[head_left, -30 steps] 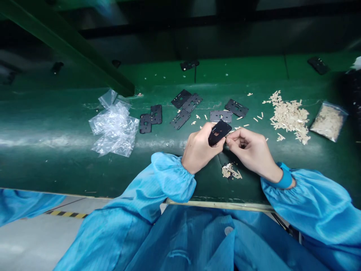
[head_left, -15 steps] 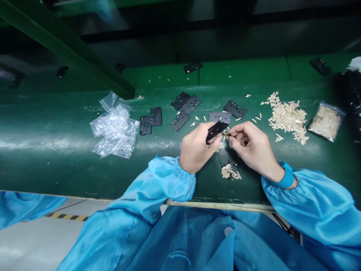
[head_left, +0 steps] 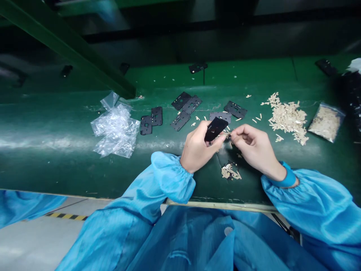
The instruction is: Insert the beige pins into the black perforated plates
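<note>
Item: thin black perforated plate (head_left: 216,129), apparently light and stiff, best taken by its edges | Place: in left hand (head_left: 196,148), wrapped around it, above green bench (head_left: 70,173) | Right hand (head_left: 255,150): pinched narrow just beside plate, anything held too small to tell | Nearby: pale strips (head_left: 287,118)

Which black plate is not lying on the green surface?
The black plate gripped in the left hand, raised above the surface; the other plates lie flat.

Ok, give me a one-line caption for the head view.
Left hand holds a black slotted plate; right hand pinches something small beside it, near cream strips on a green bench.
</note>
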Available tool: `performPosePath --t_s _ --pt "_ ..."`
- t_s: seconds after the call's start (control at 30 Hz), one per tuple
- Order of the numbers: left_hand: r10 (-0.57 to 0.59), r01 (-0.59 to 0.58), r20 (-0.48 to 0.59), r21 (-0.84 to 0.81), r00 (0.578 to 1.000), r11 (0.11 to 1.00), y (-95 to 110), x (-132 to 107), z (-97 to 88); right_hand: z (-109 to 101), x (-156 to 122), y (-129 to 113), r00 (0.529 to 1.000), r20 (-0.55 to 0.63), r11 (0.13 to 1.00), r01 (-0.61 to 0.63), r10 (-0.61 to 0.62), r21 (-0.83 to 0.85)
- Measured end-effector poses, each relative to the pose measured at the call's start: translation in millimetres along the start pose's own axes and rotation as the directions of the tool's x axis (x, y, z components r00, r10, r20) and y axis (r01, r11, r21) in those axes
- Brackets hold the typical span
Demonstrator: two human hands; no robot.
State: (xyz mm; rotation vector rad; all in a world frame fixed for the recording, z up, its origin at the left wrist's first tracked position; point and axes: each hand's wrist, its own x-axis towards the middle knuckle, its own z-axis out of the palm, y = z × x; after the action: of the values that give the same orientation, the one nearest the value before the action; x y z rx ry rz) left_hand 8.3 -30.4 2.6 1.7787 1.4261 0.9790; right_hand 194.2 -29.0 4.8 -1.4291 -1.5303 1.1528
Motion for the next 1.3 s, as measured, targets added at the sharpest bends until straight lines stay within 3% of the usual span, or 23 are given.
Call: performPosePath --t_s 0.07,0.23,0.47,0.7,0.83,0.93,1.13,1.3 --pt "-0.063 0.067 0.046 -0.075 0.997 0.995 -1 2 0.0 -1 -1 2 0.998 0.022 0.994 0.062 -0.06 -0.087" --pt "-0.093 0.1 0.074 -0.102 0.993 0.99 -5 4 2.6 -1 -5 3 0.984 0.073 0.962 0.176 -0.164 -0.207" --pt "-0.277 0.299 0.113 -0.364 0.954 0.882 -1 11 2.3 -1 -1 -3 0.997 0.04 0.996 -0.062 0.06 0.061" --pt "-0.299 0.323 0.123 -0.414 0.946 0.851 1 9 4.5 5 0 -7 0.987 0.128 0.966 -0.122 0.094 0.229" --pt "-0.343 0.413 0.232 -0.559 0.91 0.719 -2 10 6.3 2 0 -8 0.995 0.054 0.969 -0.091 0.081 0.23" --pt "-0.353 0.415 0.232 -0.639 0.907 0.648 -7 13 5.5 0 1 -6 0.997 0.021 0.976 -0.08 0.078 0.201" --pt "-0.228 0.26 0.125 -0.512 0.966 0.818 -9 16 -0.9 1 -1 1 0.996 0.054 0.986 -0.075 0.068 0.147" --pt "-0.199 0.204 0.061 -0.466 0.978 0.861 -10 15 -0.3 3 -3 0 0.996 0.055 0.993 -0.072 0.067 0.094"
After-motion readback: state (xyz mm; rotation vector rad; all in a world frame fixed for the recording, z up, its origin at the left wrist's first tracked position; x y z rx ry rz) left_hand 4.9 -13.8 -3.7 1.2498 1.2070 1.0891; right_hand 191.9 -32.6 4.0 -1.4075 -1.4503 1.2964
